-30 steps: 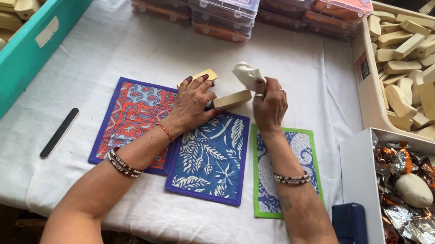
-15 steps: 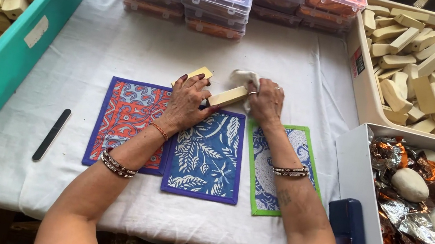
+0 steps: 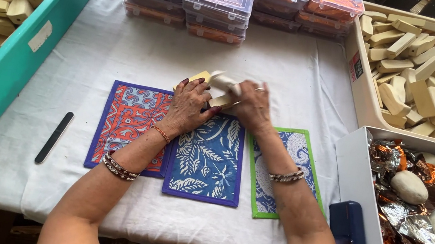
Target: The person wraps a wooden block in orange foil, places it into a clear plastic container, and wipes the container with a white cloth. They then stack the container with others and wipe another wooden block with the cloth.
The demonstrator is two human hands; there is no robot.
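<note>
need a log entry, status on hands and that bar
Left hand grips tan bar. Right hand rubs it with pale cloth. Above blue mat, nothing in the way.

Left hand (image 3: pixel 189 106): palm down, fingers curled in grip, dark nails, bangles at wrist, forearm angled in from lower left. Right hand (image 3: pixel 253 105): palm down, fingers closed in grip, ring on finger, bracelet at wrist, forearm from lower right. Hands close together, nearly touching.

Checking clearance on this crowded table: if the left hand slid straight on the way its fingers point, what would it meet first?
The left hand, holding a pale wooden block, points up the white tablecloth. Likely first: the stack of clear lidded plastic boxes with orange contents, though depth is unclear.
</note>
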